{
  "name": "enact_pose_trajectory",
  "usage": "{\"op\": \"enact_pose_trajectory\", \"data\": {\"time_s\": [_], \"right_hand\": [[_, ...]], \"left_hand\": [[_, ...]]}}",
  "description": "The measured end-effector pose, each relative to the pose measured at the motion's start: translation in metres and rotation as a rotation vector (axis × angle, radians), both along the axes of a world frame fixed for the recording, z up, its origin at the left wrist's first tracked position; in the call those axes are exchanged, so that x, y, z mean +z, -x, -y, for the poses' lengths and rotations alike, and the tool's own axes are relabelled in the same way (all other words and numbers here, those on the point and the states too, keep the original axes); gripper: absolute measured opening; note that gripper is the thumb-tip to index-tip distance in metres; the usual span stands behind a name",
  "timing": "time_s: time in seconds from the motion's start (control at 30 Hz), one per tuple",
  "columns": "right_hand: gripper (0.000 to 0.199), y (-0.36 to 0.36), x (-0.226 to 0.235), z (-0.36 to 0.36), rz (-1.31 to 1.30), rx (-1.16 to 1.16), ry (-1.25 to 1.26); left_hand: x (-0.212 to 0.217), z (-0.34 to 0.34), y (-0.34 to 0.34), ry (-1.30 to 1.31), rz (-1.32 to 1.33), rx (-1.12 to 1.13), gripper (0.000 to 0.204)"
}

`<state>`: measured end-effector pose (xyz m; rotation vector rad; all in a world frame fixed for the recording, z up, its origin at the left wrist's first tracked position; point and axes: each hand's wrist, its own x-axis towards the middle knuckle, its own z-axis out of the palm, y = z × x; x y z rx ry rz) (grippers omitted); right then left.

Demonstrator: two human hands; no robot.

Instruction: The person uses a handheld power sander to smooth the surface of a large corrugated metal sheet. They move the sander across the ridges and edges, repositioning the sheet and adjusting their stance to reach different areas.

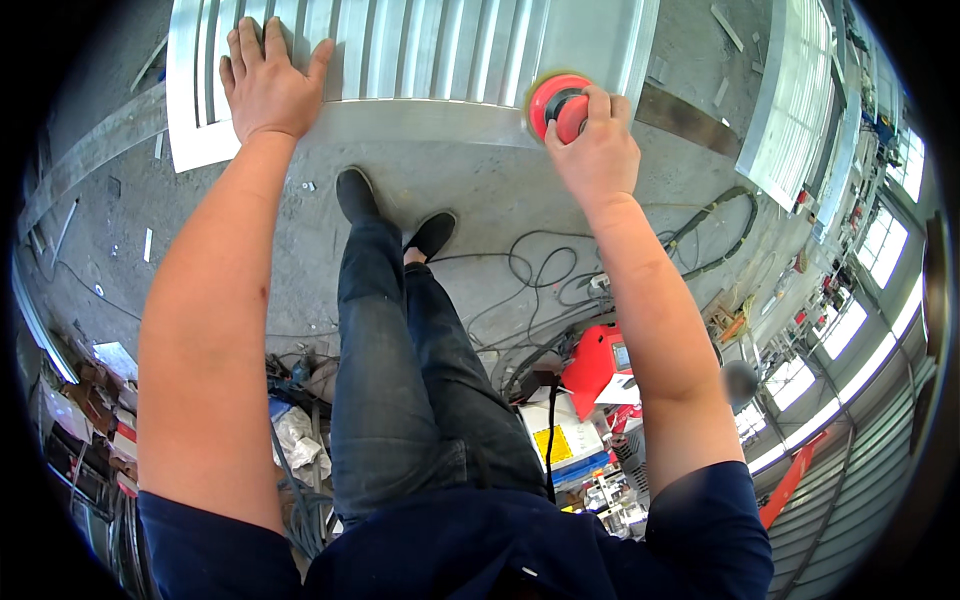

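Observation:
A silvery slatted metal panel (pixel 420 122) stretches across the top of the view in front of me. My left hand (pixel 268 95) lies flat on its slats near the left end, fingers and thumb spread. At the panel's right part, my right hand (pixel 604 150) is wrapped round the red grip of a round red disc sander (pixel 552 92) with a black centre. The sander's yellowish-edged pad rests on the smooth metal by the near edge, just past the last slats. Its underside is hidden.
Under the panel runs a metal beam (pixel 690 118). Cables and a hose (pixel 745 215) coil on the concrete floor, right of my feet. A red machine (pixel 600 365) stands near my right leg. Another slatted panel (pixel 790 110) is at far right; clutter (pixel 95 400) lies at left.

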<state>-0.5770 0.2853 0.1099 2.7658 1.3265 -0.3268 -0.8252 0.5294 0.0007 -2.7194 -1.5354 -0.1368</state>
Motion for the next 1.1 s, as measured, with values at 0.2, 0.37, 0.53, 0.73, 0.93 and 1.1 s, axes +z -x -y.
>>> {"op": "enact_pose_trajectory", "data": {"time_s": [0.2, 0.37, 0.53, 0.73, 0.93, 1.1], "right_hand": [[0.054, 0.012, -0.002, 0.0, -0.027, 0.044, -0.002], [0.056, 0.004, -0.003, 0.0, -0.016, 0.049, -0.024], [0.058, -0.001, -0.005, -0.003, 0.032, 0.024, -0.03], [0.058, 0.015, -0.005, 0.001, -0.035, 0.086, -0.019], [0.058, -0.009, -0.002, 0.001, 0.008, -0.033, 0.003], [0.056, 0.009, 0.0, 0.01, -0.042, 0.039, 0.013]], "left_hand": [[-0.001, -0.001, 0.004, 0.009, -0.004, 0.005, 0.084], [-0.001, -0.001, 0.002, -0.004, 0.015, -0.001, 0.085], [-0.003, -0.001, 0.005, -0.009, -0.001, 0.0, 0.085], [-0.003, -0.001, 0.002, -0.005, 0.003, -0.001, 0.085], [-0.003, 0.0, 0.003, 0.005, 0.007, -0.003, 0.085], [-0.004, -0.002, 0.003, 0.003, -0.003, -0.003, 0.085]]}}
